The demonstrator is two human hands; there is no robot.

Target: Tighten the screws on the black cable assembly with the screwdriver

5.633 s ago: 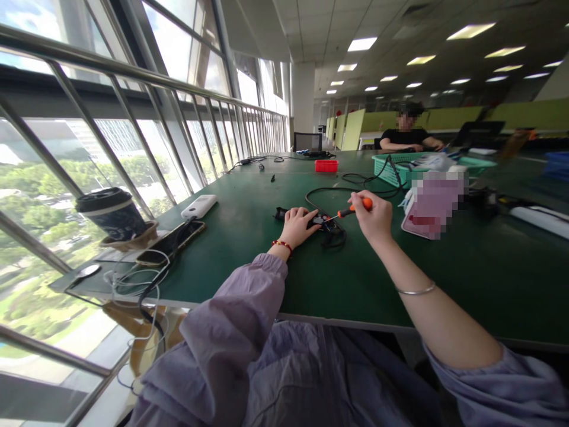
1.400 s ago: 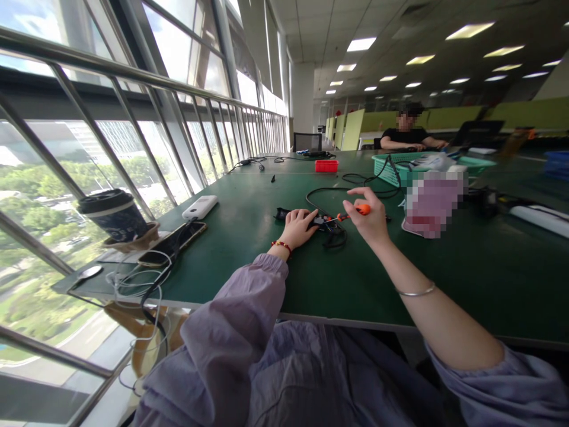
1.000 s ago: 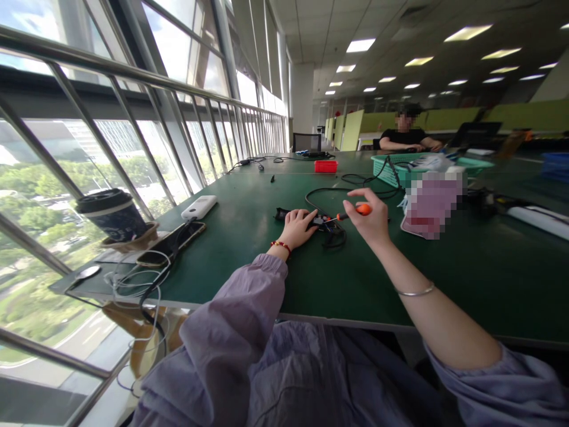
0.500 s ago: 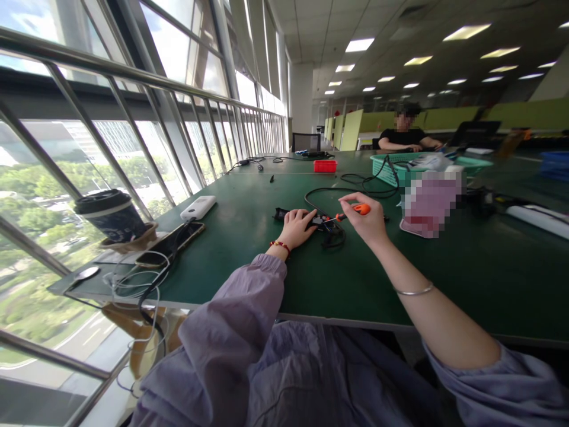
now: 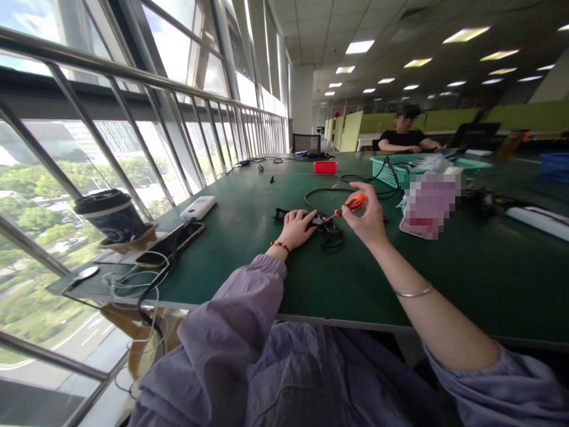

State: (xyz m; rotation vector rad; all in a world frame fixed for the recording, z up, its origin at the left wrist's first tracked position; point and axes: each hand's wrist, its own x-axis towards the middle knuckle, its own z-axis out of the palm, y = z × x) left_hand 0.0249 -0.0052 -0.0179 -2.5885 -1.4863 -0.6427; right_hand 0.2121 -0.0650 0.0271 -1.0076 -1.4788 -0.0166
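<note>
My left hand [image 5: 299,230] lies over a black corded device [image 5: 319,223], its fingers pressing the device onto the green table. Much of the device's left part is under the hand; a black end [image 5: 280,214] pokes out beyond it. Coloured bits, perhaps wires, show at its right side, too small to make out. An orange-and-black screwdriver [image 5: 354,203] is held in my right hand [image 5: 368,218] by thumb and fingers. It slants down to the left, and its tip meets the device just right of my left fingers.
Behind the device a black cable [image 5: 315,190] curves toward a green basket [image 5: 386,170]. A pink blurred item [image 5: 429,207] stands at the right. To the left are a white device [image 5: 198,207], a phone [image 5: 153,256] and a lidded cup [image 5: 111,218]. Across the table sits a person [image 5: 402,139].
My right hand has turned and its fingers have shifted on the screwdriver handle, which now tilts more steeply. The tip stays at the device, and my left hand keeps its place.
</note>
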